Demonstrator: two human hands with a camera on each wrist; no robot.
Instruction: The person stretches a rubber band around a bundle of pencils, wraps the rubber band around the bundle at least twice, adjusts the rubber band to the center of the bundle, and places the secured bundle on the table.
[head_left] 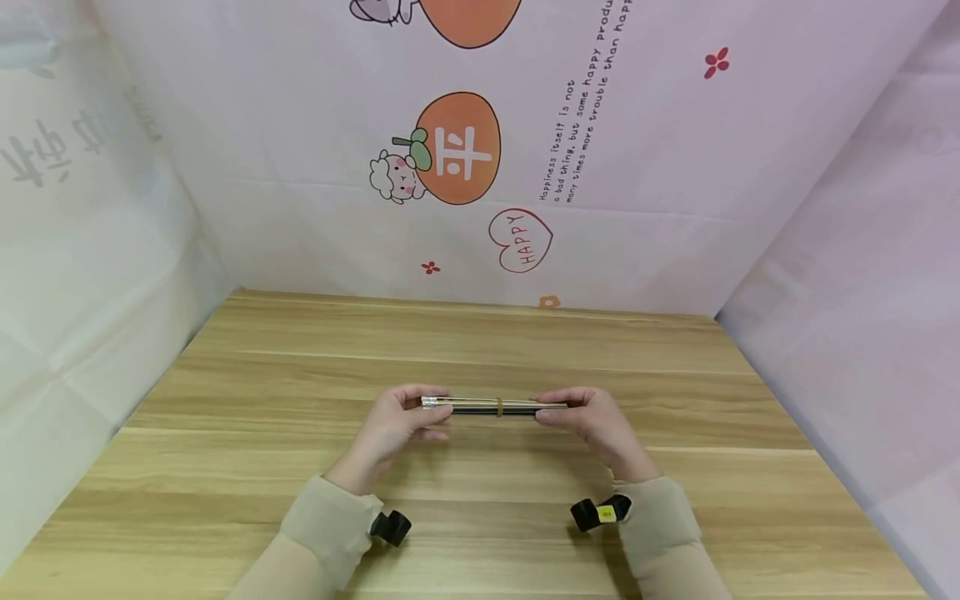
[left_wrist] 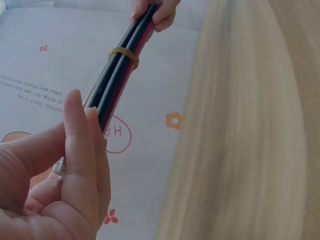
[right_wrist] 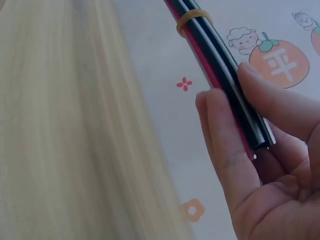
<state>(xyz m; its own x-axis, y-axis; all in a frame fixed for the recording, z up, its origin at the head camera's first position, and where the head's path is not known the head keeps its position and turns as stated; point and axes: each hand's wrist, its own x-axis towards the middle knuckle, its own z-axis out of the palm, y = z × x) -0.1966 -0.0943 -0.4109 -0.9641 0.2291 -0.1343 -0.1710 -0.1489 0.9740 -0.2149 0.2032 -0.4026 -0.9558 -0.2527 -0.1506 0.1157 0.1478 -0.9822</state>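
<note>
A bundle of pencils is held level above the wooden table, with a yellow rubber band round its middle. My left hand pinches the end with the metal ferrules. My right hand pinches the other end. In the left wrist view the bundle of pencils shows black and red shafts with the rubber band around them, and my left hand's fingers lie along it. In the right wrist view my right hand's fingers and thumb clamp the bundle of pencils near its cut end.
Printed white cloth walls close in the table at the back and on both sides. Black wrist straps sit on both beige sleeves. Nothing else lies on the table.
</note>
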